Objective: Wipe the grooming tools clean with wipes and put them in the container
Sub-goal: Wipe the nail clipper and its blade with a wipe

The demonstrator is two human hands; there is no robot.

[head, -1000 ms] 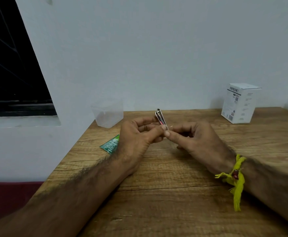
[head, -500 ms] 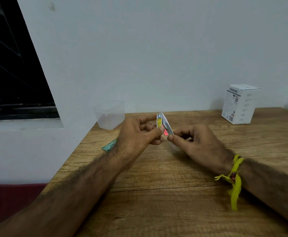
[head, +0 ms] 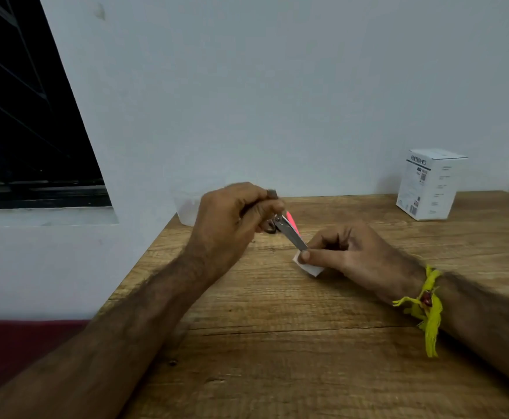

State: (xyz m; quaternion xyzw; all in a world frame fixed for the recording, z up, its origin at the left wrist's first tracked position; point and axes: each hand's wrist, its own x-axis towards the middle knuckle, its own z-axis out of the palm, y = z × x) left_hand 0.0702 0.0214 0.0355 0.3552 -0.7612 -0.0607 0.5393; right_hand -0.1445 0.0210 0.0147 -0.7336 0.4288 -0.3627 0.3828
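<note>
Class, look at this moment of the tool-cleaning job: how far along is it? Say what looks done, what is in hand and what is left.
Done: nothing certain; the clear container, mostly hidden behind the left hand, shows no tool inside. In hand: the left hand holds a metal nail clipper, while the right hand pinches a white wipe on its tip. Left: finishing the wipe and putting the clipper in the container.

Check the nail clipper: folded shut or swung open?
Open: a metal blade angles out of the nail clipper from left hand to right hand.
</note>
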